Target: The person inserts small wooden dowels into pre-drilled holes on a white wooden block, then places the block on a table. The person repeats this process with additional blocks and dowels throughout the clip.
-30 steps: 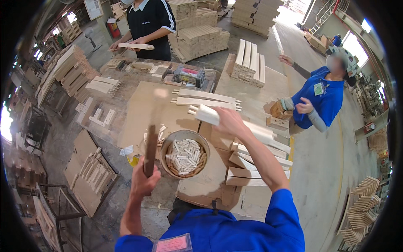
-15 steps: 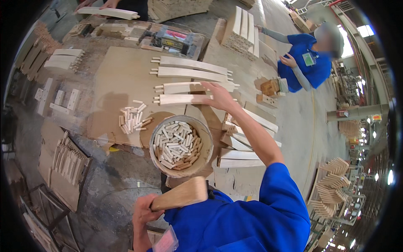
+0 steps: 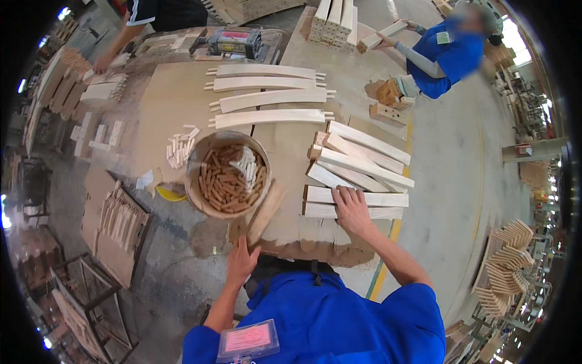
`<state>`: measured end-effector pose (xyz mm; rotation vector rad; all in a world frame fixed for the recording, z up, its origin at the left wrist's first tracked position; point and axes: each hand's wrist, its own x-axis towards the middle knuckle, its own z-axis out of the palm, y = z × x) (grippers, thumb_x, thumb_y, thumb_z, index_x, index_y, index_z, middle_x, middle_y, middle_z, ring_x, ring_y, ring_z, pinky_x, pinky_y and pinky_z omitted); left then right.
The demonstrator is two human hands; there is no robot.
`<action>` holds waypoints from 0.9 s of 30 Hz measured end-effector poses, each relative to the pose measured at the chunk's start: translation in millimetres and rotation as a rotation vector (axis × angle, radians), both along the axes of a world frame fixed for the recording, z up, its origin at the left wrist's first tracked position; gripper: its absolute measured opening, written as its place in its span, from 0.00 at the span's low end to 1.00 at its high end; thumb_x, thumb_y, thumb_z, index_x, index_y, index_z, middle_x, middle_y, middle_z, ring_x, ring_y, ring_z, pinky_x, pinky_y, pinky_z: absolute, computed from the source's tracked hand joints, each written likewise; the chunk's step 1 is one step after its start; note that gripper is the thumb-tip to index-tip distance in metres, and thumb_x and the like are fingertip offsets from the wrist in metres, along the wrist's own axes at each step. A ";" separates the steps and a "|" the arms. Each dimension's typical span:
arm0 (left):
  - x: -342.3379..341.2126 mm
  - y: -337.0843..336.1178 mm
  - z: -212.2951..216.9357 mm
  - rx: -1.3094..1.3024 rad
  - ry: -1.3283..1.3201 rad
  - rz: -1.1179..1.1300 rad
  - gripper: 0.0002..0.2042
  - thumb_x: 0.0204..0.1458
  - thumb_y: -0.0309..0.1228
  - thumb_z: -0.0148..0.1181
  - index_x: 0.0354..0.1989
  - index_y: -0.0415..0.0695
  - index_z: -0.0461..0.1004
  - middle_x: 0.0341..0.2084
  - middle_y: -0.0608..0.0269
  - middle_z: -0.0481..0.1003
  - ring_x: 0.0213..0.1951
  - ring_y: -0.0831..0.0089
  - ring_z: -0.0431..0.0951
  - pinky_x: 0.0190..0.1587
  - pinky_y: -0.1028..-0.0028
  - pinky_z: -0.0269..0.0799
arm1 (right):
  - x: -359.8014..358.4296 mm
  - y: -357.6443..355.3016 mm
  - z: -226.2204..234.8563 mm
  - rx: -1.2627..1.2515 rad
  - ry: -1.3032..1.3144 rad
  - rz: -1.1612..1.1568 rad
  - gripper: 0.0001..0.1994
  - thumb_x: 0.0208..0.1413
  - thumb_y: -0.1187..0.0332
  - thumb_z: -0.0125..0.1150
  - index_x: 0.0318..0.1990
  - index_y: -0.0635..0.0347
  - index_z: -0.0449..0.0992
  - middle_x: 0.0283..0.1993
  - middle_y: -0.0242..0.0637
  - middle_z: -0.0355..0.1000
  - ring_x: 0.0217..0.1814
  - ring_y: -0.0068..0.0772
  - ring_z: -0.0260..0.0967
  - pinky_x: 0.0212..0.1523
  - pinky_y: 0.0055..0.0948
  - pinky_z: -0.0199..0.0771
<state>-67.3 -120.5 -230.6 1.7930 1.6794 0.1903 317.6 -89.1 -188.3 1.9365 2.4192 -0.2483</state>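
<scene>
My left hand (image 3: 242,261) is at the near end of a wooden block (image 3: 267,212), thumb and fingers on either side of it. The block lies slantwise beside a round bucket (image 3: 193,197) of short wooden dowels (image 3: 227,182). My right hand (image 3: 353,209) rests on a pair of pale wooden slats (image 3: 388,200), its fingers curled over the farther one. Beyond these is a loose pile of similar slats (image 3: 370,161). Several curved slats with pegs in their ends (image 3: 273,97) lie in a row past the bucket.
Left of the bucket lies a heap of loose dowels (image 3: 180,145). A dark toolbox-like case (image 3: 235,42) stands at the back. Across the table, a blue-shirted co-worker (image 3: 439,57) holds a wooden piece by a slat stack (image 3: 332,27). Another person's arm (image 3: 118,48) reaches in far left.
My left hand has lowered the wooden block from before my chest to beside the bucket. My right hand has left the pegged slats and moved nearer, onto the pale pair. The co-worker now holds a piece.
</scene>
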 end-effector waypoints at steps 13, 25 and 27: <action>97.7 -28.3 23.9 0.136 -0.340 0.091 0.20 0.55 0.34 0.66 0.53 0.38 0.75 0.45 0.47 0.77 0.43 0.51 0.79 0.47 0.61 0.76 | 11.9 -17.6 -27.9 -0.033 0.166 0.031 0.53 0.32 0.53 0.80 0.68 0.65 0.60 0.56 0.49 0.67 0.58 0.51 0.67 0.56 0.51 0.67; 95.9 -13.6 51.9 0.060 -0.390 -0.103 0.15 0.55 0.33 0.66 0.49 0.38 0.77 0.40 0.50 0.79 0.38 0.57 0.81 0.42 0.64 0.77 | -9.5 -26.2 -30.6 -0.092 0.397 -0.096 0.36 0.42 0.49 0.78 0.59 0.57 0.75 0.53 0.43 0.70 0.55 0.51 0.68 0.55 0.53 0.67; 90.1 1.0 79.6 0.042 -0.473 -0.095 0.15 0.55 0.31 0.67 0.48 0.37 0.78 0.39 0.51 0.80 0.37 0.59 0.82 0.42 0.66 0.77 | -18.2 -38.8 -29.9 -0.032 0.354 -0.045 0.38 0.42 0.51 0.78 0.61 0.57 0.73 0.57 0.45 0.70 0.59 0.52 0.68 0.55 0.54 0.69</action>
